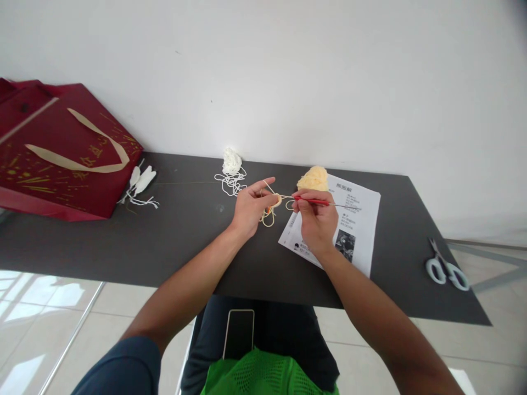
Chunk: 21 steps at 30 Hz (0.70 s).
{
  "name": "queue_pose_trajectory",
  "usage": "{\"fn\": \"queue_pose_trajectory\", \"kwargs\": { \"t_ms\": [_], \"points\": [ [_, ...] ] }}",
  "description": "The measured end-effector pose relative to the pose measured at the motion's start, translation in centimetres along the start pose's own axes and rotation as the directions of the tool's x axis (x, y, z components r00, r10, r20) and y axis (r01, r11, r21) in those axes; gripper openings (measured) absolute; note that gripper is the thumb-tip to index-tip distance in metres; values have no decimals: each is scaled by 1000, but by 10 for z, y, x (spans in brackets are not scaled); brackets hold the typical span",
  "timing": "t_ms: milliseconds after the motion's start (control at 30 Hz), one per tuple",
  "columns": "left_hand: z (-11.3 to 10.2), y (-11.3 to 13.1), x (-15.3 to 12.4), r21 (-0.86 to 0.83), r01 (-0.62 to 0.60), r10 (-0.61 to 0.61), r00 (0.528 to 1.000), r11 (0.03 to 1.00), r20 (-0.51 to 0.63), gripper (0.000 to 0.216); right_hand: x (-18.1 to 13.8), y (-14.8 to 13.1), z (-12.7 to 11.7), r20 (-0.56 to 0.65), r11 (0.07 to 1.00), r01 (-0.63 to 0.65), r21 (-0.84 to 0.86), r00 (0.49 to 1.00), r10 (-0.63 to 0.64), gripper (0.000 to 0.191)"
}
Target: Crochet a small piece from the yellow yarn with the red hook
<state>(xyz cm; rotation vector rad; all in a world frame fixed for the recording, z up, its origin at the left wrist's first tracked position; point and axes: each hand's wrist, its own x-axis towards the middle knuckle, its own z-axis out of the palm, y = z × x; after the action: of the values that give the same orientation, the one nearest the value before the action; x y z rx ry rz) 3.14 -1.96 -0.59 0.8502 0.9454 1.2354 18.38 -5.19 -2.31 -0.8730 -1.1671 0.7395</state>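
Observation:
Over the middle of the dark table, my left hand (251, 208) pinches a small pale-yellow crochet piece (276, 203), with its index finger stretched out and yarn running over it. A red-handled crochet hook (315, 202) is gripped in my right hand (319, 222), its tip pointing left at the piece. Its thin metal end sticks out to the right above the paper. Loose yellow yarn (268, 220) dangles under the left hand. Behind my right hand sits a ball of yellow yarn (313, 178). The hook's exact contact with the stitches is too small to make out.
A printed pattern sheet (366, 219) lies partly under my right hand. Scissors (442, 266) rest near the right edge. White yarn (232, 162) is at the back, white tied strands (142, 181) beside a red gift bag (74, 148) at left. A phone (239, 332) lies on my lap.

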Motion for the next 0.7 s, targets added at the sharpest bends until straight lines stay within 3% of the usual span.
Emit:
{"fn": "queue_pose_trajectory", "kwargs": {
  "t_ms": [167,300,433,700],
  "points": [
    [2,-4,-2,147,-143,154,986,979,-65,57,-6,-8,1,33,963,167,-211,986,-164,8],
    [2,-4,-4,205,-261,268,963,943,-7,50,-2,-13,4,-32,997,18,-71,999,-21,7],
    [-1,-3,-1,145,-235,230,972,961,47,50,5,-9,2,-50,993,-82,82,995,86,15],
    [-5,-4,3,45,-188,183,978,981,97,43,9,-11,-1,-16,969,-130,210,990,137,19]
  ]
}}
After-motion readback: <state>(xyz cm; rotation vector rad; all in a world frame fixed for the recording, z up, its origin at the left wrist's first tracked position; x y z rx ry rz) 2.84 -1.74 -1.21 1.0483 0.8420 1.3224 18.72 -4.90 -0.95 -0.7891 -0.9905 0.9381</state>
